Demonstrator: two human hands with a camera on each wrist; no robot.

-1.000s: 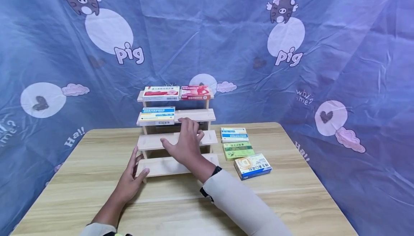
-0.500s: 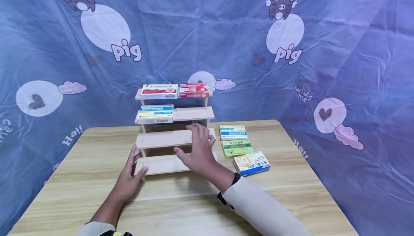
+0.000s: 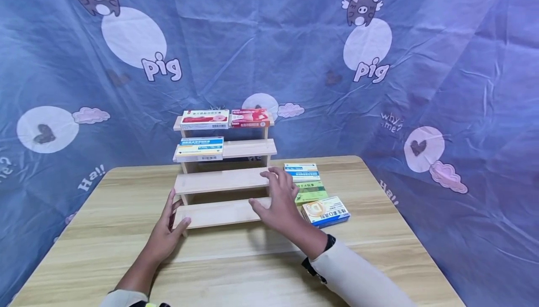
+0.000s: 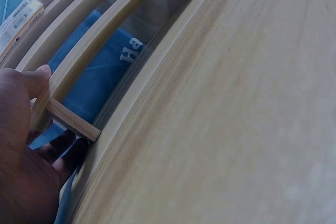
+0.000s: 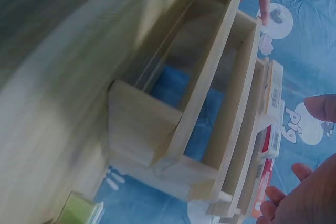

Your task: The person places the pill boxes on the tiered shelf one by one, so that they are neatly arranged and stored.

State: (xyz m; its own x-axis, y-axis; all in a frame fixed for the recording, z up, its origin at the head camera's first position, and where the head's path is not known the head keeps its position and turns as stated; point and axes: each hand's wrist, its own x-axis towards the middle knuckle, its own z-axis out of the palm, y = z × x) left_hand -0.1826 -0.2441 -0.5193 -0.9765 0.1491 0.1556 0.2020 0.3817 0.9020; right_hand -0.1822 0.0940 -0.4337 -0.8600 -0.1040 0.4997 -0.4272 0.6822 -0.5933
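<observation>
A four-tier wooden display rack [image 3: 223, 214] stands at the table's middle. My left hand [image 3: 163, 237] holds its lower left end, thumb on the bottom board, fingers round the side; in the left wrist view the fingers lie by the rack's leg [image 4: 73, 119]. My right hand [image 3: 281, 204] hovers by the rack's right end, fingers spread and loosely bent, holding nothing. On the top tier lie a white-and-red medicine box [image 3: 205, 119] and a pink-red medicine box [image 3: 250, 118]. A blue, white and yellow medicine box [image 3: 200, 148] sits on the second tier's left.
To the rack's right, on the wooden table [image 3: 236, 269], lie a blue-and-white medicine box [image 3: 304, 171], a green medicine box [image 3: 311, 192] partly behind my right hand, and a white-and-blue vitamin D box [image 3: 326, 211]. A blue patterned cloth [image 3: 261, 40] hangs behind the table.
My right hand has moved rightward from over the rack's middle to its right end, away from the second-tier box. My left hand has stayed at the rack's left end.
</observation>
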